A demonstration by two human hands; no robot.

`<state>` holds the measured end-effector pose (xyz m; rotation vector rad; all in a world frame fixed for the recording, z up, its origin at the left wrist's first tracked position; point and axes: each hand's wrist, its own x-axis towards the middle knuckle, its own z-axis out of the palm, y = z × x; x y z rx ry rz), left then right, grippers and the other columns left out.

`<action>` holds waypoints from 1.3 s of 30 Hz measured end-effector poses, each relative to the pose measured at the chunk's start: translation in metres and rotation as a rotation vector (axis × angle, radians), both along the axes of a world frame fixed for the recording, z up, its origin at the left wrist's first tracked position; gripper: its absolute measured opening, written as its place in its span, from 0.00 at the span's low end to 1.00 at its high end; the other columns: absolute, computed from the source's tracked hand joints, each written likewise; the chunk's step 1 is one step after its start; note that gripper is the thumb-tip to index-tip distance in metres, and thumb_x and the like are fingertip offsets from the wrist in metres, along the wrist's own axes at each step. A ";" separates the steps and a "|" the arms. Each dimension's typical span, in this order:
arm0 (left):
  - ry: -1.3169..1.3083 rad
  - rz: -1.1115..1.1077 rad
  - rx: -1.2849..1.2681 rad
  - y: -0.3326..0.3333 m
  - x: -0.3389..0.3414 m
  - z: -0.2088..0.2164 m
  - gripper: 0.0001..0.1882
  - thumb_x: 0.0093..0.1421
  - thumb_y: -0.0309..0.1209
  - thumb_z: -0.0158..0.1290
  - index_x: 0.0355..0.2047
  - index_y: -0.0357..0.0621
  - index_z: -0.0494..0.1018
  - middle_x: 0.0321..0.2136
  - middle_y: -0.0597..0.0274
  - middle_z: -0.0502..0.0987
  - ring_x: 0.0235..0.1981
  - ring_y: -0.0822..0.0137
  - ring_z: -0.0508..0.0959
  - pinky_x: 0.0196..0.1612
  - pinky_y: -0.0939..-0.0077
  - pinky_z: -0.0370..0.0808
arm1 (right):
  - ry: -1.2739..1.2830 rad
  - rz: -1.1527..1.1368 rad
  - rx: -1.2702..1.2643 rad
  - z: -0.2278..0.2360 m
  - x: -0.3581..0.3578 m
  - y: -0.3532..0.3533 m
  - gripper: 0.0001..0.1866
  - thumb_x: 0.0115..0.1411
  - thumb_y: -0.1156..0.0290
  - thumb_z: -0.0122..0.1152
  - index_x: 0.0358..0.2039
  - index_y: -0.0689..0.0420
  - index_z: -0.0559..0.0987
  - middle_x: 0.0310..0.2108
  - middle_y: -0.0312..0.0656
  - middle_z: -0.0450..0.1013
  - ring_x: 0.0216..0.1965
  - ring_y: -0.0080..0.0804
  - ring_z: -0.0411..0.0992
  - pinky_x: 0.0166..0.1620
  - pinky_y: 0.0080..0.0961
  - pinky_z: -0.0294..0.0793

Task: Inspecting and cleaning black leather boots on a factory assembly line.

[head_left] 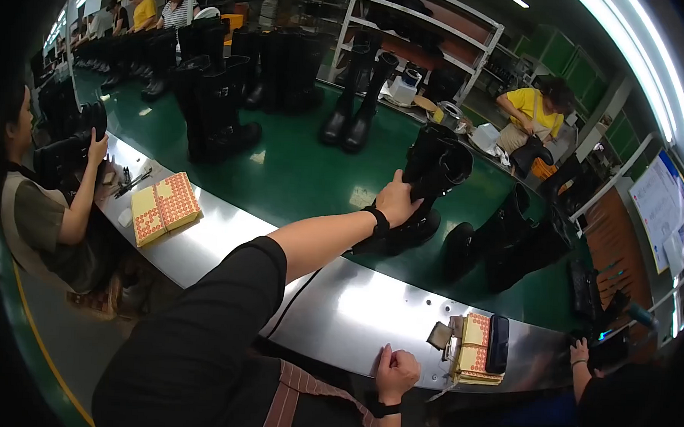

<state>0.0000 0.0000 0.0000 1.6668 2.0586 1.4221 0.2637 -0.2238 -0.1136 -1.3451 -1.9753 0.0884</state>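
With my left arm stretched across the metal ledge, my left hand [398, 201] is closed on the shaft of a tall black boot [444, 171]. This boot stands with its mate on the green table surface [298, 177]; the two overlap, so I cannot tell them fully apart. My right hand [397, 375] is curled into a loose fist at the near edge of the metal ledge [353, 302], with nothing visible in it. To its right lie a stack of orange-dotted yellow cards [474, 345] and a dark oblong case [497, 344].
Black boot pairs stand farther back [354, 99], at left [217, 109] and at right [509, 240]. Another card stack [165, 209] lies left on the ledge. A person at left [45, 193] holds a boot; another person's hand [580, 352] is at right. Someone in yellow [535, 115] works opposite.
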 end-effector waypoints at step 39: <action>0.465 0.056 0.904 -0.323 -0.153 0.076 0.60 0.40 0.42 0.72 0.64 0.35 0.44 0.56 0.43 0.61 0.60 0.48 0.60 0.61 0.39 0.53 | 0.772 0.241 -0.432 0.057 -0.040 0.022 0.21 0.54 0.82 0.59 0.50 0.66 0.72 0.47 0.41 0.72 0.46 0.30 0.70 0.54 0.24 0.65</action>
